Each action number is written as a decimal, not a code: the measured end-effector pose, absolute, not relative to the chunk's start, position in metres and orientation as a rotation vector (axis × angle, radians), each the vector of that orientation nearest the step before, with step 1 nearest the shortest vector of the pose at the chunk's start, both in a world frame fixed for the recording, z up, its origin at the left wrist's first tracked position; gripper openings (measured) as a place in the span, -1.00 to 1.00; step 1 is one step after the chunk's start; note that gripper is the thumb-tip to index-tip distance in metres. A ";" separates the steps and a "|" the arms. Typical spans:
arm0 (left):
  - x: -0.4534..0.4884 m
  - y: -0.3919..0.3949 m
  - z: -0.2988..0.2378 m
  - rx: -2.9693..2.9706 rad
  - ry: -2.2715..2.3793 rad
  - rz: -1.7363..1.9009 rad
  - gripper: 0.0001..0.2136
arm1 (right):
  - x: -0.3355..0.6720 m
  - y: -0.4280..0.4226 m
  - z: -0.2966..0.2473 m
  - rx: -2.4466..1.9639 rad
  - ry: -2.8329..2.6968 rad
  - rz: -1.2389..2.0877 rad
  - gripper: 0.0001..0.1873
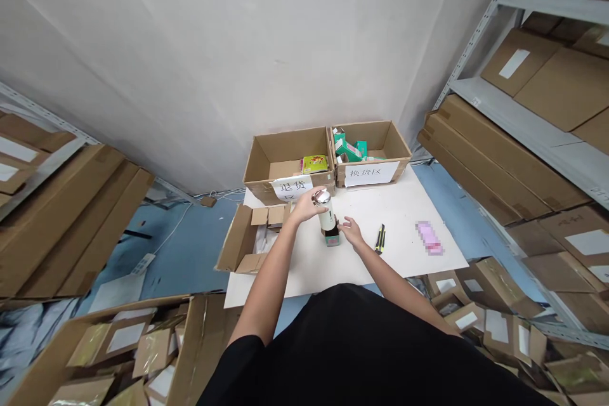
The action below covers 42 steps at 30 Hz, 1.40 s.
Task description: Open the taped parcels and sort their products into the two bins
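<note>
My left hand (pixel 306 205) is closed around the top of a white thermos flask (pixel 326 216) with a shiny silver lid. The flask stands upright, its lower end in the opening of a small green box (pixel 332 240) on the table. My right hand (pixel 352 232) is beside the box on its right, fingers apart, with the fingertips at the box's upper edge. Whether they press on its flap is too small to tell. To the right of this hand a black and yellow utility knife (pixel 380 239) lies on the white table (pixel 404 214).
An opened carton (pixel 236 240) stands at the table's left. Behind are two labelled cartons, one with a yellow packet (pixel 314 164), the other with green boxes (pixel 349 151). A blurred pink item (pixel 429 238) lies at right. Shelves (pixel 547 114) and a parcel-filled carton (pixel 191 342) flank the table.
</note>
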State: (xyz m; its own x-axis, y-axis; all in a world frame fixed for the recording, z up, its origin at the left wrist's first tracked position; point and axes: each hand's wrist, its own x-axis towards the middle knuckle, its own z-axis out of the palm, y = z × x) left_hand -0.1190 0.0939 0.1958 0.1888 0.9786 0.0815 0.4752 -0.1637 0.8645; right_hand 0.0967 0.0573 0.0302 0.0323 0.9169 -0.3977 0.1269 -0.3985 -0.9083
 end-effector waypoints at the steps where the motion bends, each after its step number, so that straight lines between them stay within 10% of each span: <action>1: -0.118 0.091 0.182 1.730 1.384 0.898 -0.28 | 0.093 0.055 0.019 -1.692 -1.106 1.399 -0.45; 21: -0.101 0.046 -0.001 1.189 1.694 0.745 -0.56 | 0.076 0.035 -0.004 -1.801 -1.124 1.146 -0.65; 42: -0.101 0.018 -0.006 1.442 1.350 0.762 -0.65 | 0.079 -0.001 0.002 -1.600 -1.184 1.125 -0.67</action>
State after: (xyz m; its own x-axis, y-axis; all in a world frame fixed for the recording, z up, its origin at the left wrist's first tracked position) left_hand -0.1009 0.0178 -0.0063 0.1853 0.9675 -0.1722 0.3526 0.0981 0.9306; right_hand 0.0785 -0.0011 0.0016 0.1552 0.9714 -0.1795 0.2291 -0.2121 -0.9500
